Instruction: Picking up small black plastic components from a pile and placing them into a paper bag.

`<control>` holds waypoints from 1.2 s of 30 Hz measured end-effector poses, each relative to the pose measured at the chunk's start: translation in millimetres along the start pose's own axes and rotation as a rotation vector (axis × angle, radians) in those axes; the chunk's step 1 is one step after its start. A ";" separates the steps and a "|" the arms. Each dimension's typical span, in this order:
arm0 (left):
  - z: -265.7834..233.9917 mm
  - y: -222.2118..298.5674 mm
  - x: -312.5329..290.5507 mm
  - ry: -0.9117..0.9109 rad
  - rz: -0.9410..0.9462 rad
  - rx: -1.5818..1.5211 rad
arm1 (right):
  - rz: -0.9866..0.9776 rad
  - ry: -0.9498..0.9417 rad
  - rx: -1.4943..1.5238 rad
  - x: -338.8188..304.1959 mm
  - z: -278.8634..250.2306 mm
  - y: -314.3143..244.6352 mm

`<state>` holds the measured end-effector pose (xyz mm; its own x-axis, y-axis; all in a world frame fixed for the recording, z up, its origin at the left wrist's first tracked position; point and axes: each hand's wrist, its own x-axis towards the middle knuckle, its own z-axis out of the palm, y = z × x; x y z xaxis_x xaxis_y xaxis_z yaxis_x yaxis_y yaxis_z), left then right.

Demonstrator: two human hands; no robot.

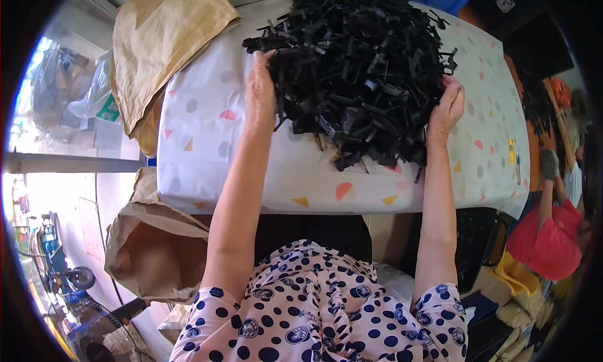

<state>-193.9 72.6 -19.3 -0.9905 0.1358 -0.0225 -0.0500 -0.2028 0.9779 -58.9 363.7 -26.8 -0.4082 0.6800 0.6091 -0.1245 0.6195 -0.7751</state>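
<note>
A large heap of small black plastic parts (364, 79) is piled on a table covered with a patterned white cloth (251, 183). My left hand (260, 88) rests along the heap's left side, its palm turned inward; some black pieces hide part of its fingers. Against the right side lies my right hand (446, 107), fingers slightly bent and touching the outer pieces. Both hands cup the heap from opposite sides, and neither is closed around a single piece.
Brown paper (166, 44) drapes over the table's far left corner. An open paper sack (157, 255) stands by the near left corner. A yellow object (511, 150) lies near the right edge. Beyond, at another table, is a person in a red shirt (546, 236).
</note>
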 end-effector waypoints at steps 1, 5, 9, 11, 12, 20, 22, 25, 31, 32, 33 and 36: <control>10.1 11.3 -5.9 -0.008 0.068 0.140 | -0.020 -0.018 -0.012 1.7 0.8 -4.1; 27.5 32.2 -21.5 -0.077 0.370 0.411 | -0.117 -0.013 0.018 3.1 9.5 -26.8; 54.4 40.4 -20.9 -0.090 0.387 0.432 | -0.309 -0.031 -0.125 4.5 13.0 -24.7; 64.0 49.9 -21.8 -0.147 0.531 0.478 | -0.429 -0.025 -0.199 7.3 8.3 -24.4; 69.5 53.8 -23.0 -0.150 0.530 0.478 | -0.485 -0.048 -0.272 9.1 5.3 -23.8; 83.9 62.9 -37.8 -0.284 1.320 0.882 | -0.715 -0.349 -0.587 34.3 -9.7 -53.0; 78.0 74.4 -49.5 -0.582 1.152 1.196 | -0.578 -0.596 -0.708 40.0 -14.9 -71.3; 72.6 73.0 -58.3 -0.544 1.197 1.204 | -0.595 -0.723 -0.814 44.7 -22.9 -77.1; 52.6 70.4 -76.8 -0.365 0.891 0.855 | -0.637 -0.464 -0.575 34.8 -35.1 -111.2; 47.6 70.3 -78.8 -0.335 0.856 0.741 | -0.638 -0.472 -0.576 28.0 -37.5 -115.8; 42.8 68.2 -84.5 -0.286 0.807 0.690 | -0.635 -0.483 -0.561 21.4 -41.2 -120.5; 18.1 55.6 -102.0 -0.197 0.753 0.576 | -0.515 -0.708 -0.370 -23.0 -48.9 -121.4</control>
<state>-93.4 65.1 41.1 -0.6952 0.3355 0.6357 0.7116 0.1965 0.6745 9.8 292.0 61.5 -0.8514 -0.0324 0.5236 -0.1978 0.9442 -0.2633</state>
